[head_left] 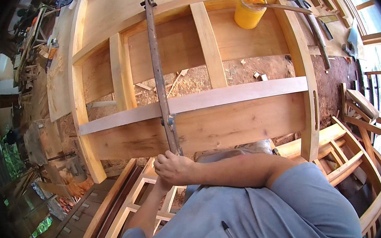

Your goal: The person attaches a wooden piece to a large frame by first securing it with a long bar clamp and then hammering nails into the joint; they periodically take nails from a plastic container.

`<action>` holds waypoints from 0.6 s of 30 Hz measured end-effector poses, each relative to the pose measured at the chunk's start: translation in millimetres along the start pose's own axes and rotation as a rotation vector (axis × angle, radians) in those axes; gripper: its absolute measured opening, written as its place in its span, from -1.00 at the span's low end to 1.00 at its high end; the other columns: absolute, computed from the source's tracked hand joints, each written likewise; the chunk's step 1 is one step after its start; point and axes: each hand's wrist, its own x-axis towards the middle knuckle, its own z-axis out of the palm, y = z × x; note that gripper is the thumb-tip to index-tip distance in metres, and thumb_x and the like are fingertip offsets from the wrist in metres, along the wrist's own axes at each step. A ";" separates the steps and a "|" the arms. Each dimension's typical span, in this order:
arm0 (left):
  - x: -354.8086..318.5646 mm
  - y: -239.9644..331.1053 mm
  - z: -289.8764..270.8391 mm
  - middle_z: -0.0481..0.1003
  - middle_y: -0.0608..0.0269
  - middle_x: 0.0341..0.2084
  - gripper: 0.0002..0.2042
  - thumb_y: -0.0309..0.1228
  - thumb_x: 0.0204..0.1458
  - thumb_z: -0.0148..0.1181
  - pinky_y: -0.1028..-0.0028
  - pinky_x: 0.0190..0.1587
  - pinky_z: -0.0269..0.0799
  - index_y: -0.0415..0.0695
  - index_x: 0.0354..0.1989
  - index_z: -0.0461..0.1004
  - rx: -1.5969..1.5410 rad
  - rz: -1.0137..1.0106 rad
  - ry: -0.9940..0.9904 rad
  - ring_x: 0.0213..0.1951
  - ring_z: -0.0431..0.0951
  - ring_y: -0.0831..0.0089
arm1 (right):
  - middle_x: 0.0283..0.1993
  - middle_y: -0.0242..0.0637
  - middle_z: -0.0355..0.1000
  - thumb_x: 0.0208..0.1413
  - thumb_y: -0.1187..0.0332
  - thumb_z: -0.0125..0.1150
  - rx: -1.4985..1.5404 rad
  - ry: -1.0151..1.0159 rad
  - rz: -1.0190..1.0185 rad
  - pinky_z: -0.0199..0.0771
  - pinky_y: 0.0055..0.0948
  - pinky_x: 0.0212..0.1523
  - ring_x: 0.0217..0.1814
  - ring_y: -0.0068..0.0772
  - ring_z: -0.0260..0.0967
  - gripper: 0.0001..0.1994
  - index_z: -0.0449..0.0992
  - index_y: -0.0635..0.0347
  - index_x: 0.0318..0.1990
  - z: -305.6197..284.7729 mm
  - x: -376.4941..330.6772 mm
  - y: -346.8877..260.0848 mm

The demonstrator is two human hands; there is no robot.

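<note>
A long dark metal bar clamp (158, 77) lies across a pale wooden frame (302, 68), running from the far side to its near edge. My right hand (173, 168) is closed round the clamp's near end, just outside the frame's near board (241, 120). From below, my left hand (163, 185) meets the right one, which covers its fingers, so its hold does not show. A clamp jaw (169, 119) sits against the near board, whose upper edge is whitish. Another clamp fitting (149, 1) is farther up the bar.
A yellow tub (249, 15) with a stick (281, 7) across it stands on the frame's far right. Beyond are a hammer (311, 27) and a handsaw (353, 40). Slatted wooden frames (346, 166) stand at right, others (134, 205) near my left arm. Shavings and offcuts litter the ground.
</note>
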 end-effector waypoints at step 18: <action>-46.6 63.8 23.9 0.49 0.11 0.05 -0.67 -0.31 0.18 0.20 0.28 0.18 0.35 -0.12 0.09 0.48 0.182 -0.067 0.155 0.12 0.45 0.25 | -0.15 -0.30 0.49 0.12 0.18 0.12 0.091 -0.058 -0.081 0.30 -0.29 -0.12 -0.04 -0.25 0.34 -0.72 0.65 0.15 -0.22 -9.0 -2.8 8.3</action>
